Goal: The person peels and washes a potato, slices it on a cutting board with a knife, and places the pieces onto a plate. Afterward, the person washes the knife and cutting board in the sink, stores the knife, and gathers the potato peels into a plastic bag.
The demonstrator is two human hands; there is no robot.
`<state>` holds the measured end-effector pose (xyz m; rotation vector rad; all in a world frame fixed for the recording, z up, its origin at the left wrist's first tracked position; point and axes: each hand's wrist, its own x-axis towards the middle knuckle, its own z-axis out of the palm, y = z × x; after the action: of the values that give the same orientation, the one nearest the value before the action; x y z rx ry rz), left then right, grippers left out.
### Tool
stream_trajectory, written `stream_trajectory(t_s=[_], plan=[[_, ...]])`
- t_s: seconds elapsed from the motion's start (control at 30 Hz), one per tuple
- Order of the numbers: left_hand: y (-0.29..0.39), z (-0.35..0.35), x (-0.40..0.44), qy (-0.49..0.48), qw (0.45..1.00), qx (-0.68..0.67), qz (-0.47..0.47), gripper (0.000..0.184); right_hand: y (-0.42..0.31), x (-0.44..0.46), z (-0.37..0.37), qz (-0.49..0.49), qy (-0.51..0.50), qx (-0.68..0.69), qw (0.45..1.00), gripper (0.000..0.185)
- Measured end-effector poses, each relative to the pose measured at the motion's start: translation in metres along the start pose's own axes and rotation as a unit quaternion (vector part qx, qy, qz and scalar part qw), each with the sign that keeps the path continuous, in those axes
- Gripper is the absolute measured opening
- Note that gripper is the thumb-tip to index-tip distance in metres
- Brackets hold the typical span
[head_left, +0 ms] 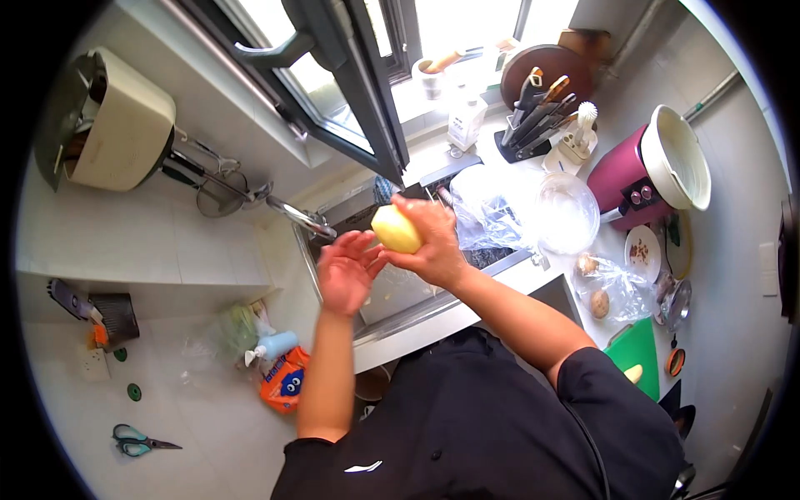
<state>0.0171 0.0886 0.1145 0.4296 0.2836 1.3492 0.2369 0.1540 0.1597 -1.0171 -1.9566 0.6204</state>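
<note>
Near the center of the frame, the right hand (433, 242) grasps 1 yellow potato (395, 230) between thumb and fingers, above the sink (400, 304). The left hand (346, 271), just left of it, is unclenched, fingers spread. The faucet (302, 218) lies at upper left of both.

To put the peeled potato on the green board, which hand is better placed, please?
Probably right: the right hand holds the potato, and the green board is on that side. The left hand is farther away.

Worn on the head, the single camera looks forward and steeply down.
</note>
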Motion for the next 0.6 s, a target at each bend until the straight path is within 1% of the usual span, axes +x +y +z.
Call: stream_trajectory(t_s=[0.03,0.07,0.1,0.13,0.2,0.23,0.27,0.3,0.33,0.37,0.4,0.43,0.47,0.5,0.53,0.57,0.6], plan=[[-0.030,-0.064,0.002,0.224,0.970,0.084,-0.043,0.061,0.039,-0.020,0.035,0.132,-0.055,-0.016,0.990,0.091],[-0.061,-0.120,-0.007,0.281,0.881,0.322,-0.202,0.071,0.076,-0.045,0.068,0.264,-0.113,-0.030,0.957,0.088],[-0.086,-0.150,-0.020,0.312,0.711,0.529,-0.343,0.084,0.120,-0.077,0.091,0.350,-0.172,-0.018,0.920,0.089],[-0.096,-0.127,-0.024,0.306,0.709,0.533,-0.346,0.084,0.147,-0.098,0.100,0.432,-0.225,-0.005,0.873,0.090],[-0.103,-0.049,-0.016,0.387,0.779,0.365,-0.332,0.090,0.120,-0.115,0.082,0.383,-0.174,-0.020,0.907,0.087],[-0.103,-0.036,-0.021,0.357,0.824,0.310,-0.311,0.085,0.105,-0.117,0.080,0.401,-0.154,0.023,0.903,0.087],[-0.100,-0.030,-0.022,0.324,0.865,0.256,-0.286,0.080,0.079,-0.114,0.072,0.387,-0.117,0.076,0.912,0.087],[-0.096,-0.032,-0.024,0.251,0.896,0.234,-0.282,0.072,0.071,-0.109,0.078,0.357,-0.098,0.150,0.917,0.081],[-0.085,-0.007,-0.021,0.231,0.914,0.211,-0.259,0.059,0.053,-0.106,0.079,0.313,-0.073,0.129,0.938,0.074],[-0.078,0.014,-0.020,0.218,0.934,0.216,-0.184,0.056,0.034,-0.103,0.078,0.269,-0.046,0.104,0.957,0.067],[-0.071,0.034,-0.013,0.197,0.949,0.223,-0.107,0.053,0.002,-0.084,0.060,0.201,-0.005,-0.019,0.979,0.061],[-0.057,0.054,-0.011,0.185,0.953,0.231,-0.066,0.052,-0.021,-0.068,0.042,0.168,-0.008,0.023,0.986,0.062],[-0.041,0.075,-0.012,0.173,0.955,0.238,-0.028,0.051,-0.041,-0.052,0.027,0.118,0.012,0.073,0.990,0.062],[-0.026,0.099,-0.014,0.121,0.948,0.293,0.039,0.051,-0.068,-0.037,0.012,0.074,0.046,0.136,0.987,0.060],[-0.013,0.124,-0.017,0.067,0.932,0.340,0.104,0.051,-0.096,-0.025,-0.007,0.050,0.061,0.171,0.982,0.058],[-0.003,0.151,-0.021,0.058,0.890,0.417,0.173,0.058,-0.121,-0.017,-0.026,0.010,0.066,0.192,0.979,0.058],[0.005,0.169,-0.027,0.047,0.836,0.489,0.243,0.066,-0.144,-0.013,-0.039,-0.027,0.068,0.199,0.977,0.054]])
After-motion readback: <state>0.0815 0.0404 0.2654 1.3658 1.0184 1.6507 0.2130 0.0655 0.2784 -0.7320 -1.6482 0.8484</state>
